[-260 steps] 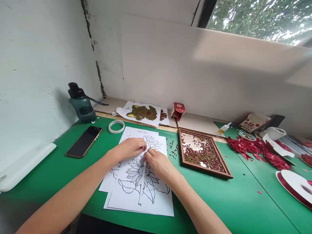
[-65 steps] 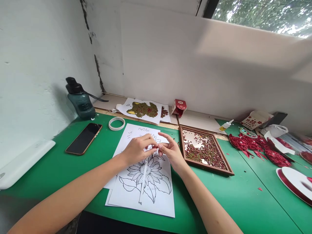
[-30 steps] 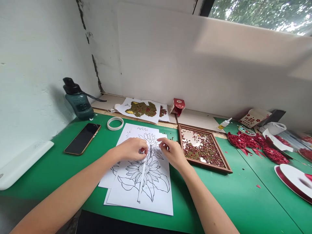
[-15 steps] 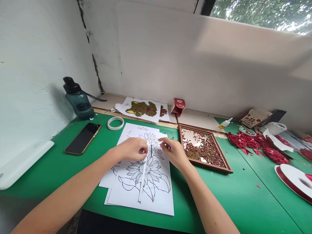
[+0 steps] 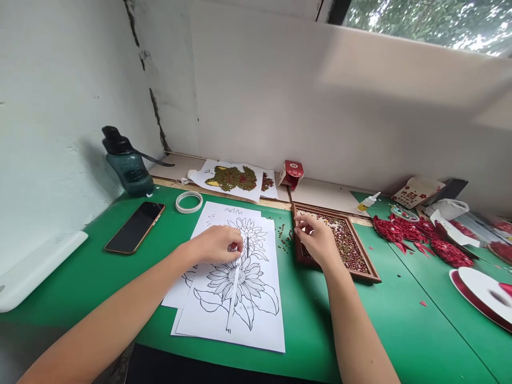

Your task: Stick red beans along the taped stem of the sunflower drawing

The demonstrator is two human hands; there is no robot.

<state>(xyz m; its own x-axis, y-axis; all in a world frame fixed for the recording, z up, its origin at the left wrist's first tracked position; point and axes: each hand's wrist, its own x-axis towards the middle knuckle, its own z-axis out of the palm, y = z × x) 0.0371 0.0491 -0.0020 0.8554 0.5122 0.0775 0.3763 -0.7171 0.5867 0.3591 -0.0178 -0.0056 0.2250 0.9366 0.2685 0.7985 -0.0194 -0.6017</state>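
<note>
Left hand (image 5: pixel 218 244) lies on sunflower sheet (image 5: pixel 240 306), fingers curled, tips pressed at top of white strip (image 5: pixel 236 278) along stem. I cannot tell if anything is pinched. Right hand (image 5: pixel 319 241) sits over left end of bean-filled wooden frame (image 5: pixel 360 273), fingertips (image 5: pixel 301 230) drawn narrow. I cannot make out a bean between them. Loose beans (image 5: pixel 285 238) lie on green mat (image 5: pixel 420 346) between sheet and frame.

The right hand (image 5: pixel 317 241) has left the white sheet printed with a black-outline sunflower (image 5: pixel 260 325) and now rests over the near-left corner of the brown wooden-framed tray of red and green beans (image 5: pixel 366 273).
</note>
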